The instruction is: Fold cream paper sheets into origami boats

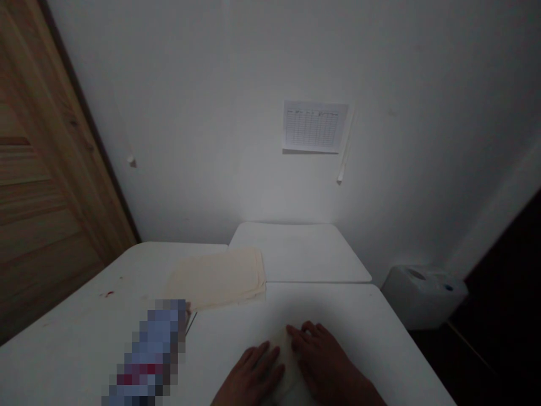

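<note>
A pale, thin sheet [285,351] lies on the white table at the near edge of the view, and its lower part runs out of frame. My left hand [252,376] rests on its left side, fingers spread and laid flat. From the right, my right hand [323,358] reaches over the sheet's other side; its index finger stretches toward the top corner and other fingers bend slightly. A small light spot shows among those fingers, too dim to identify. Beyond my left hand sits a stack of cream sheets [217,276] with rounded corners.
A pixelated blue-and-red object [152,349] lies on the table's left side, a thin dark stick [191,324] beside it. The white table [359,332] meets a wall bearing a printed chart [315,127]. A white plastic container [422,299] stands off the right edge; a wooden door [54,141] is left.
</note>
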`<state>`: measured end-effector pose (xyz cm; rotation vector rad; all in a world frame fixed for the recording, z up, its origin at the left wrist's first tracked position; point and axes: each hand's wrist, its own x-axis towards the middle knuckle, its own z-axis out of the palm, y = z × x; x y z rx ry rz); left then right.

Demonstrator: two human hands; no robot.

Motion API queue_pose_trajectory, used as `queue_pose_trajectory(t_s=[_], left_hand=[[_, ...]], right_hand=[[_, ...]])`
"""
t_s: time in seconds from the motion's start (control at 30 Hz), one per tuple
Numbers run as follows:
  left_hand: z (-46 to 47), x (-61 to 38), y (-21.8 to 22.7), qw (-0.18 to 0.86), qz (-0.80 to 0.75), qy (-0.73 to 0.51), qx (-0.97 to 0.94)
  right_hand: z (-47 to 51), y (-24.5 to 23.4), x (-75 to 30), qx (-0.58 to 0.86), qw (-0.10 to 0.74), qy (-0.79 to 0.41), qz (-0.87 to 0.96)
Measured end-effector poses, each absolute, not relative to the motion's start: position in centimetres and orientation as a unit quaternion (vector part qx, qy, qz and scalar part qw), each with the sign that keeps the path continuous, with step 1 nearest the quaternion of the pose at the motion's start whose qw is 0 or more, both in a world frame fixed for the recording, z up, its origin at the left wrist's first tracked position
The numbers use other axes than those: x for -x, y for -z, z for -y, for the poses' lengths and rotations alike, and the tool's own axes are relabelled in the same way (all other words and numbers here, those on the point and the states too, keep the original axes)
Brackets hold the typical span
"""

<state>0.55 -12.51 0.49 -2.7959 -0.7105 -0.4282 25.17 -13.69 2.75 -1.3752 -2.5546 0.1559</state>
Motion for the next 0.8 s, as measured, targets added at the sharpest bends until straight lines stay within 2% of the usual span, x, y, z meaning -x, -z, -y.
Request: queue_pose_trajectory(t_s=[0.2, 0.47, 0.63, 0.8], left_hand=[[13.0, -1.4, 1.2, 0.183, 0.225, 0.159, 0.944], [13.1, -2.0, 4.3, 0.248, 0.229, 0.213, 0.917], [12.5, -2.6, 5.4, 0.19, 0.254, 0.301, 0.899], [12.7, -3.1, 4.2, 0.116, 0.255, 0.295, 0.913]], right_hand=[[13.3, -2.9, -25.3, 0.459, 0.107, -0.07, 0.879], [14.0, -0.6, -25.1, 0.455, 0.182, -0.052, 0.87], [14.7, 1.5, -25.7, 0.442, 0.209, -0.003, 0.872], [15.2, 1.2, -26.0, 0.443, 0.207, 0.019, 0.872]])
